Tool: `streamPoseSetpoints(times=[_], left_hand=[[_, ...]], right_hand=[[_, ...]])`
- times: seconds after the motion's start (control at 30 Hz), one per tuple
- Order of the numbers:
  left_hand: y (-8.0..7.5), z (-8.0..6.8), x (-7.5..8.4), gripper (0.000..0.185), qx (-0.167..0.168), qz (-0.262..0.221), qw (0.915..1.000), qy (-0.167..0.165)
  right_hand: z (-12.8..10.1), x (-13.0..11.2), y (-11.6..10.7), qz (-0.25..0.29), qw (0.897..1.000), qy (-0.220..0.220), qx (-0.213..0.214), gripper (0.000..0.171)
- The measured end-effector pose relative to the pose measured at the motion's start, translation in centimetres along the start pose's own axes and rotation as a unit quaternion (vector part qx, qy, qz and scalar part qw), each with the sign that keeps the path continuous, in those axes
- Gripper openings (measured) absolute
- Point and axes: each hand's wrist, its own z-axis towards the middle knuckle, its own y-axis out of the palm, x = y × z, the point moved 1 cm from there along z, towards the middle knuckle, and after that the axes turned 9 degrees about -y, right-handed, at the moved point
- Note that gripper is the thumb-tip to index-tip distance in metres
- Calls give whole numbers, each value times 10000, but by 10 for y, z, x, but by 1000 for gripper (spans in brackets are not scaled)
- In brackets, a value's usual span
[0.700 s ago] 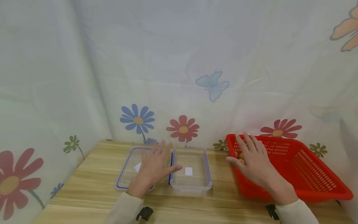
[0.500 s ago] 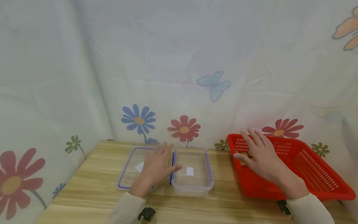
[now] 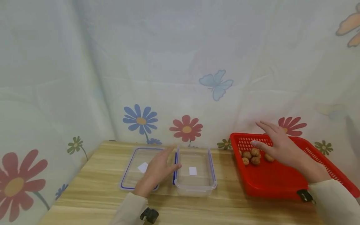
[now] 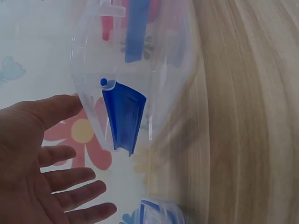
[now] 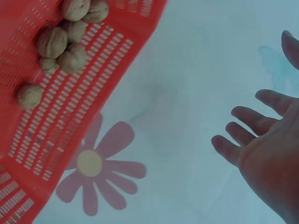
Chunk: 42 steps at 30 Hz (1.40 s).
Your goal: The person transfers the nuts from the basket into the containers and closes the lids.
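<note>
At the far left of the light wooden table lies the flat clear plastic lid with a blue seal, and our left hand hovers over its right edge with the fingers straight and loosely spread, holding nothing; we cannot tell whether it touches the lid. In the left wrist view that palm is open beside a blue side latch of the box. Just right of the lid stands the clear rectangular plastic storage box, touching or nearly touching it, with only a small white label inside. As we judge it, nothing has been packed yet and all of the filling is left.

Further right, well apart from the box, sits the red perforated plastic basket, with the brown walnuts clustered in its far left corner. Our right hand is raised above them, fingers stretched out and empty, palm facing down and left; no walnut is gripped.
</note>
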Motion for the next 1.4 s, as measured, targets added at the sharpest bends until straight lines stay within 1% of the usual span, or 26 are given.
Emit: streamPoseSetpoints(times=[0.1,0.3,0.43,0.57,0.7,0.8,1.03,1.2,1.27,1.4], left_hand=[[2,0,-1,76,-22,-197,9998,-102],[3,-1,-2,68,-76,-705,9974,-104],[5,0,-2,62,-184,-1105,9936,-163],[9,1,-4,57,-233,-1409,9893,-288],[14,2,-7,52,-202,-1806,9825,-413],[17,2,-8,50,-251,-2147,9750,-513],[20,1,-9,49,-356,-2605,9626,-646],[20,3,-11,48,-423,-2959,9509,-803],[21,3,-11,48,-433,-3061,9473,-844],[22,2,-9,48,-439,-3245,9409,-863]], right_hand=[[1,8,-1,178,9997,128,-88,91],[2,30,-1,505,9974,417,-298,95],[2,45,-1,668,9954,578,-360,93],[2,57,-2,935,9935,567,-304,85],[0,68,-2,1112,9915,633,-246,81],[0,75,-1,1154,9906,675,-286,80],[2,88,3,1295,9889,594,-421,78],[3,97,5,1405,9867,599,-549,73],[1,101,5,1374,9863,681,-614,71],[-5,108,5,1357,9826,998,-787,75]])
